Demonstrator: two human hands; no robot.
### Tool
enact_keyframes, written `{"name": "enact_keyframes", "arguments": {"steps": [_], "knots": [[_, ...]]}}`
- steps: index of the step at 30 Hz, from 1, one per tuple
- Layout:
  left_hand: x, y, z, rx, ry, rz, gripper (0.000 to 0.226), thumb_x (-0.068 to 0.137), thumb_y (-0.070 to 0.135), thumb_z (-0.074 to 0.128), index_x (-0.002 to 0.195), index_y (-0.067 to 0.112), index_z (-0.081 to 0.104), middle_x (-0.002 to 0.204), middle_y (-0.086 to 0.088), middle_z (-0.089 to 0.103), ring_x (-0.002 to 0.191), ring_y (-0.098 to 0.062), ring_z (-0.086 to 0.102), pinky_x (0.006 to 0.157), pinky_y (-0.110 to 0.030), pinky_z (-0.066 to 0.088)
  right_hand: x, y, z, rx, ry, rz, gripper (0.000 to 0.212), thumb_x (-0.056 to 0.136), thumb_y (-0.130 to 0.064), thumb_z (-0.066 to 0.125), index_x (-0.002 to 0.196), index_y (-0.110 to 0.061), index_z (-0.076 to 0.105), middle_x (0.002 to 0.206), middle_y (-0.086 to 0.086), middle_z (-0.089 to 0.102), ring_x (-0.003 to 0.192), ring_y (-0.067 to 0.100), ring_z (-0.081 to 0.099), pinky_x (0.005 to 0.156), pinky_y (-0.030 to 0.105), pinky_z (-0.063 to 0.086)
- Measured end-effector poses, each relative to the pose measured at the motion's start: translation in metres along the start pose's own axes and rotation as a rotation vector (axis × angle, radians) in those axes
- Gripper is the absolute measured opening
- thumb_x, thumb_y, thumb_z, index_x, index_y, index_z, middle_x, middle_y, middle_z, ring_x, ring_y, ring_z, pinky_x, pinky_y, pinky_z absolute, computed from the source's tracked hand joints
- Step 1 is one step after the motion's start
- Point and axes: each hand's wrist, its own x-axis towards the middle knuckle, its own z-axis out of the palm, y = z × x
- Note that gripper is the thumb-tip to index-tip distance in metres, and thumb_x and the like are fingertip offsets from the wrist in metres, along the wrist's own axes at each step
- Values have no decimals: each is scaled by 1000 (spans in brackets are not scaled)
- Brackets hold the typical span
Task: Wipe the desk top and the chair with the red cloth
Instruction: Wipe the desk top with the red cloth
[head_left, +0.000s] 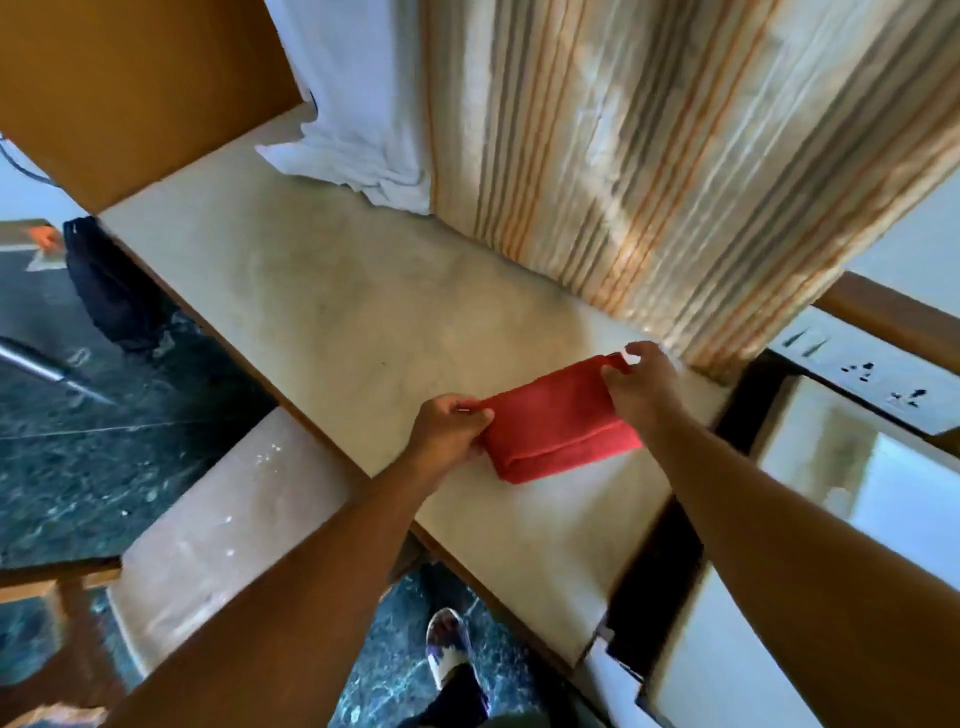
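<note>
The folded red cloth (556, 423) lies on the pale desk top (322, 301), near its right end. My left hand (449, 431) pinches the cloth's left edge. My right hand (641, 384) pinches its upper right corner, lifting a small flap. The chair (218, 530), with a pale speckled seat, stands pushed against the desk's front edge at lower left, partly hidden by my left forearm.
A striped curtain (675, 171) and a white curtain (358, 104) hang onto the desk's far side. A brown board (130, 88) stands at the desk's left end. A socket panel (878, 379) is at right. A black bag (111, 291) lies on the dark floor.
</note>
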Motion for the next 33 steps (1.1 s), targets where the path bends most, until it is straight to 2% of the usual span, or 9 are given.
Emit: {"name": "enact_keyframes", "arguments": {"steps": [5,8,12,15,18,23,25,29,33], "knots": [[69,-2,-90,834,473,440,51,91,32,59,136,10,55,136,-16,59,123,-35,55,101,-44,44,-16,-6,79,-391,103,-132,72,88,-46,54,149,-18,29,158,15,23,143,35,26,114,50,26],[117,-12,-141,1096,538,317,74,96,48,47,154,7,29,160,-22,27,148,-40,24,119,-52,18,-17,2,120,-338,24,106,89,91,-57,48,153,-9,7,160,25,1,147,42,1,119,50,8],[148,-36,-152,1154,499,312,77,98,55,34,157,8,17,163,-24,15,151,-41,13,121,-53,9,22,-1,144,-478,115,187,91,90,-64,39,154,-11,1,160,23,-7,146,45,-7,118,53,-2],[156,-41,-154,1171,517,337,77,95,57,25,157,11,19,162,-26,18,149,-43,17,119,-54,12,57,-9,155,-633,184,24,82,92,-58,34,154,-11,7,160,24,-2,146,45,-3,117,56,2],[161,-43,-157,1183,530,330,77,94,57,25,157,12,18,162,-25,17,149,-43,17,119,-54,11,41,-10,181,-759,72,-452,70,95,-50,30,154,-13,15,160,23,10,146,44,7,116,56,12],[157,-42,-155,1193,523,315,78,93,56,25,157,13,16,163,-25,14,150,-42,14,120,-53,9,-11,60,128,-874,-482,-1283,62,95,-42,38,153,-24,26,161,9,19,148,35,13,118,50,17],[158,-40,-156,1181,528,311,78,93,56,26,157,13,17,163,-25,16,150,-43,15,120,-54,10,43,58,93,-907,-364,-1246,60,93,-34,40,149,-16,34,156,17,26,144,41,22,115,55,23],[156,-37,-155,1197,531,297,77,93,56,26,157,13,19,162,-26,18,149,-43,18,120,-54,12,86,-7,137,-913,-96,-726,64,95,-43,23,153,-19,23,159,20,20,144,46,16,117,56,17],[150,-33,-153,1175,518,288,78,91,55,27,156,11,24,162,-26,19,148,-43,19,120,-53,12,5,0,195,-906,-340,-1035,62,97,-48,28,154,-30,15,162,10,13,148,37,9,118,54,16]]}}
